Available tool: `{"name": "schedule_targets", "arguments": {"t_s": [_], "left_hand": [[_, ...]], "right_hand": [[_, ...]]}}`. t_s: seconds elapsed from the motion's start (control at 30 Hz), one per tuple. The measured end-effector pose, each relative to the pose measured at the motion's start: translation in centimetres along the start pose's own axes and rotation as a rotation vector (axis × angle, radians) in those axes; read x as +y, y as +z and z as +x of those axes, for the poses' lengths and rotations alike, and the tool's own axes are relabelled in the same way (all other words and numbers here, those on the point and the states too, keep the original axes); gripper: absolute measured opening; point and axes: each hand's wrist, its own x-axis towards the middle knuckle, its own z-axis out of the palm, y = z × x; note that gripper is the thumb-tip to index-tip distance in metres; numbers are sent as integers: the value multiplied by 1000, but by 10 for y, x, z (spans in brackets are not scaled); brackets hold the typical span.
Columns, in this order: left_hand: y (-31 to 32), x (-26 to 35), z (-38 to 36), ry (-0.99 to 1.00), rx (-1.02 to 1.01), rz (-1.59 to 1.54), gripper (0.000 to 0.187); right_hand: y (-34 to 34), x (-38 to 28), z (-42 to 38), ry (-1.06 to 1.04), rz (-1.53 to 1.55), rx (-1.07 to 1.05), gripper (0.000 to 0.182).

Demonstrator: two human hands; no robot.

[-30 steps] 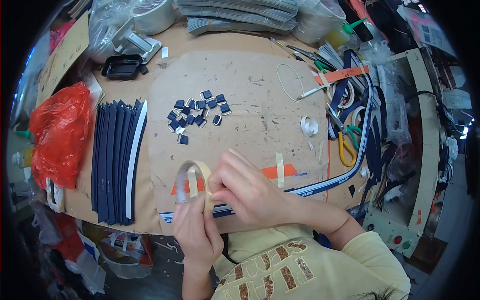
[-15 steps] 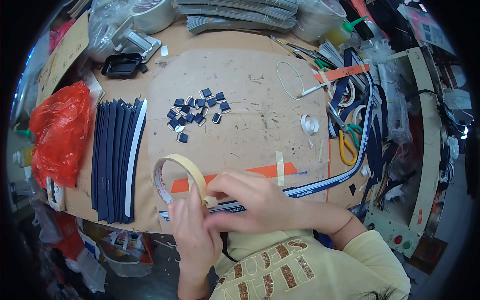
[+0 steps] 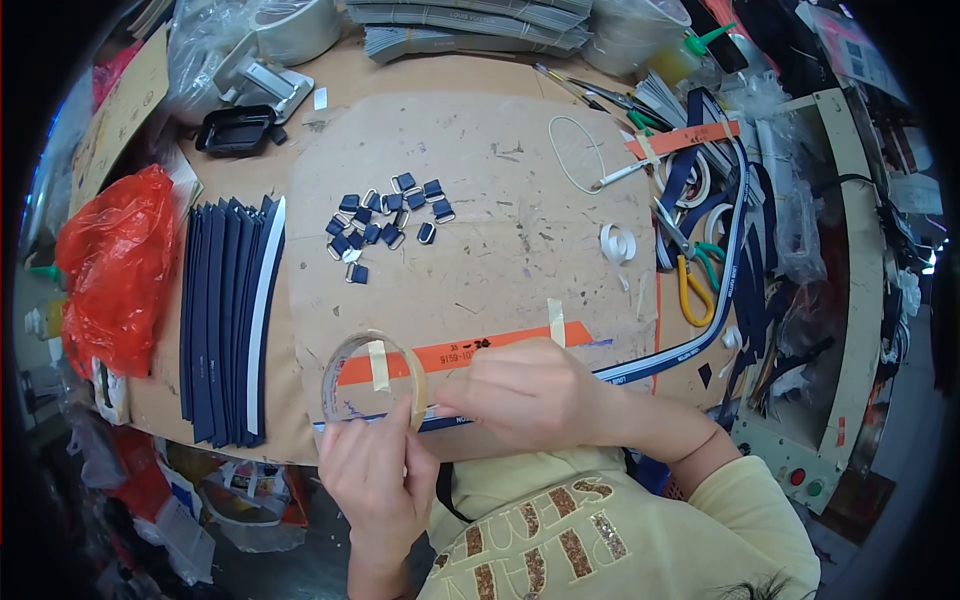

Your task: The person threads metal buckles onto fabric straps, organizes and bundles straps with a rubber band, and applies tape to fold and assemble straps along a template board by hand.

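From the head view, I am watching the left hand (image 3: 372, 470) gripping a roll of masking tape (image 3: 372, 378) at its lower rim, fingers closed around it so the ring is standing on edge over the near edge of the worktop (image 3: 480, 150). The right hand (image 3: 525, 395) is lying just to the right of the roll, its fingers curled and pinched down near the roll's right side — I cannot tell whether they are pinching the tape's free end, since the fingertips are hidden under the hand.

Under both hands a navy webbing strap (image 3: 690, 345) is running left to right along the near edge, then curving up toward the far right. An orange tape strip (image 3: 470, 350) is lying parallel to it, just beyond. The roll is sitting at the strap's left end, so the left hand is the nearer one.

Open room is lying beyond the hands — bare cardboard up to a cluster of navy buckle pieces (image 3: 385, 220). A stack of navy straps (image 3: 225, 315) is closing off the left, scissors (image 3: 690, 270) the right.
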Motion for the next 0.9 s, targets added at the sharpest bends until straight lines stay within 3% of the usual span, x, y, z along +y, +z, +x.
{"name": "schedule_targets", "arguments": {"t_s": [0.27, 0.37, 0.4, 0.43, 0.47, 0.53, 0.57, 0.63, 0.67, 0.73, 0.77, 0.9], "left_hand": [[-10, 19, 3, -29, -19, -55, 25], [-3, 32, 3, -29, 28, -116, 21], [-7, 27, -3, -115, 118, -21, 21], [-10, 22, -9, -209, 200, 67, 21], [-24, -6, -15, -388, 359, 275, 22], [-54, -35, -2, -486, 553, 358, 23], [-57, -33, -1, -439, 539, 336, 24], [-35, -41, -13, -277, 276, 370, 21], [-16, -51, -11, -267, 271, 362, 21], [17, -69, 6, -125, 15, 543, 24], [21, -65, 14, -103, 10, 537, 24], [35, -22, 31, -122, 416, 280, 28]], "right_hand": [[7, 0, -33, -88, 2, 196, 15], [0, -1, -43, -176, -25, 224, 14], [-5, -1, -47, -203, -36, 236, 14], [-31, -3, -47, -33, -82, -107, 10], [-51, 2, -58, 65, -138, -18, 6], [-82, 14, -84, 330, -194, 251, 10], [-88, 19, -96, 496, -201, 436, 17], [-95, 23, -106, 513, -123, 363, 19], [-94, 26, -106, 521, -132, 371, 19], [-79, 30, -101, 140, -194, 205, 20], [-70, 34, -101, 96, -204, 205, 22], [-56, 34, -97, 24, -274, 204, 16]]}}
